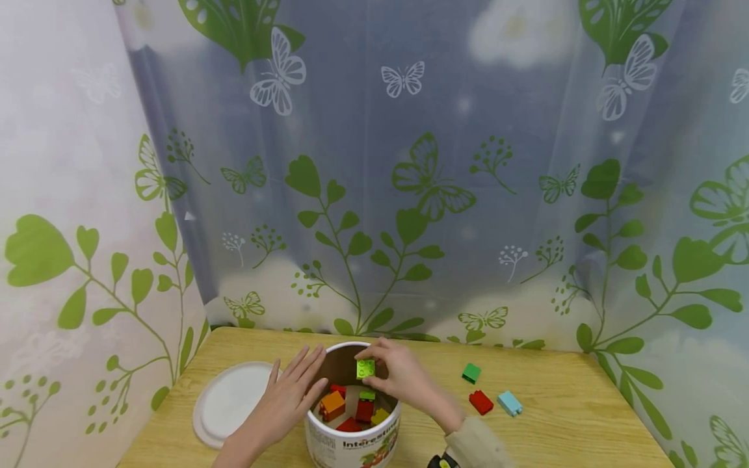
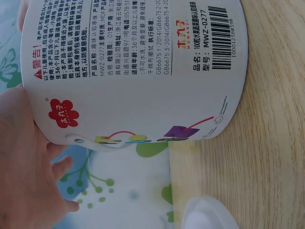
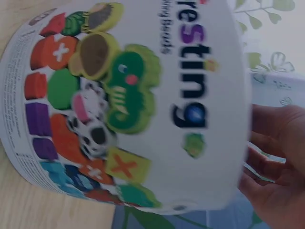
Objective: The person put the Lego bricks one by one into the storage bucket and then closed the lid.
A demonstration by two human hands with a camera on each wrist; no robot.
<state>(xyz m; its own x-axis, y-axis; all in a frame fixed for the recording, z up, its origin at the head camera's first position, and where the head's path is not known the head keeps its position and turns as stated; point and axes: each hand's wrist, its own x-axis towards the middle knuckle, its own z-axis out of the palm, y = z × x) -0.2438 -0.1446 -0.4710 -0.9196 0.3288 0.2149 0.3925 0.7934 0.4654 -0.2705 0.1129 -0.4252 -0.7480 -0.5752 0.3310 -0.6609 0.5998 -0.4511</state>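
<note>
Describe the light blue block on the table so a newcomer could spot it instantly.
In the head view, find the white tub on the wooden table. Look right, past the right hand, to a green block, a red block and the light blue block. It lies furthest right, and neither neighbour shares its pale colour.

A blue-grey curtain [image 1: 351,123] spanned the rear of the work area, printed with green leafy stems, butterflies and pale, cloud-like patches. Shallow vertical folds marked its surface. A pale left-side curtain [image 1: 64,169] and a pale right-side section [image 1: 708,331] carried similar green prints. The table [image 1: 573,396], with a light wood-grain top, adjoined the rear curtain. Lighting was soft.
</note>
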